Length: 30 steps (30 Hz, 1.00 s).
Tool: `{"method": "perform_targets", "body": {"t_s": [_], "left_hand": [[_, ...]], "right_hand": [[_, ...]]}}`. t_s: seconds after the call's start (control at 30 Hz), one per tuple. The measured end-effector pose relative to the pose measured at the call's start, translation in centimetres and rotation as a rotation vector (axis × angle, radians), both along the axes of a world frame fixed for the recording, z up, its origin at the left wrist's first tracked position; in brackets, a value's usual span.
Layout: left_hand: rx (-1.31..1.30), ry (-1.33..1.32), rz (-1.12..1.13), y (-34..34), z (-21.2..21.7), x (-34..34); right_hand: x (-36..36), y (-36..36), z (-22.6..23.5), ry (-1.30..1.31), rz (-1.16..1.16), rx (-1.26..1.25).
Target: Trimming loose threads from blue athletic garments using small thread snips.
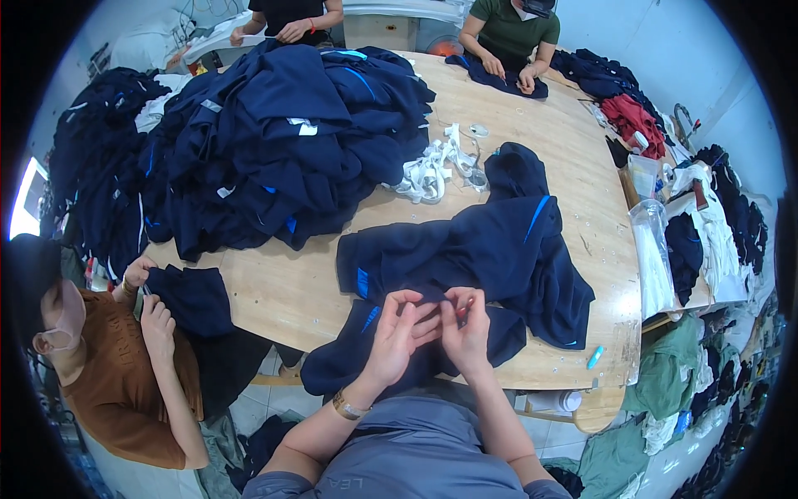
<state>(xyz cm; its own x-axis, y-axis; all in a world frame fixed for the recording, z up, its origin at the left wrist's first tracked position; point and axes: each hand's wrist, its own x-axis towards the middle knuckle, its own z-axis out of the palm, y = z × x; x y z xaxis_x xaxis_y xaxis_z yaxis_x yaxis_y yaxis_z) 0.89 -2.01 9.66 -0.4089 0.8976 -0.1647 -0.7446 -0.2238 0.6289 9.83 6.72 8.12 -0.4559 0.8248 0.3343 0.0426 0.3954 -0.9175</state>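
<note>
My left hand (401, 328) has its fingers spread over a dark blue garment (440, 249) at the near edge of the table; the fingertips touch or nearly touch the cloth. Beside it, my right hand (465, 337) is closed around a small red item (466, 305), mostly hidden in the fingers, whose exact kind I cannot make out. Thumb and forefinger of that hand are close to the cloth and to the left fingertips. Bright blue trim shows on the garment, which lies bunched across the wooden table (278, 303) and overhangs its near edge.
A large heap of dark blue garments (274, 158) covers the table's left side. White strips (432, 170) lie beside it. A turquoise marker-like item (595, 358) rests near the right edge. At left, a person in brown (125, 382) handles dark cloth; two other people work at the far side.
</note>
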Motion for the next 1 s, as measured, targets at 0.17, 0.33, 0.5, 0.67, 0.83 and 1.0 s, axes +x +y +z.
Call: {"method": "perform_targets", "body": {"t_s": [0.17,0.33,0.5,0.67,0.83,1.0], "left_hand": [[-0.407,1.074,0.061,0.2,1.8,-2.4],[-0.243,1.547,0.111,0.9,1.5,-3.6],[-0.153,1.212,-0.064,1.0,-0.2,-4.6],[-0.063,0.513,-0.159,1.6,-0.5,-3.6],[-0.151,0.685,-0.157,1.5,-0.2,-3.1],[-0.198,0.432,-0.17,1.6,-0.1,-3.2]], "right_hand": [[1.3,1.1,0.0,0.38,0.149,-0.671],[1.3,0.9,1.4,0.487,0.22,-0.762],[1.6,1.3,1.6,0.532,0.293,-0.817],[1.4,1.2,1.4,0.509,0.288,-0.829],[1.3,1.3,1.3,0.504,0.29,-0.804],[1.5,1.6,1.7,0.172,0.14,-0.38]]}}
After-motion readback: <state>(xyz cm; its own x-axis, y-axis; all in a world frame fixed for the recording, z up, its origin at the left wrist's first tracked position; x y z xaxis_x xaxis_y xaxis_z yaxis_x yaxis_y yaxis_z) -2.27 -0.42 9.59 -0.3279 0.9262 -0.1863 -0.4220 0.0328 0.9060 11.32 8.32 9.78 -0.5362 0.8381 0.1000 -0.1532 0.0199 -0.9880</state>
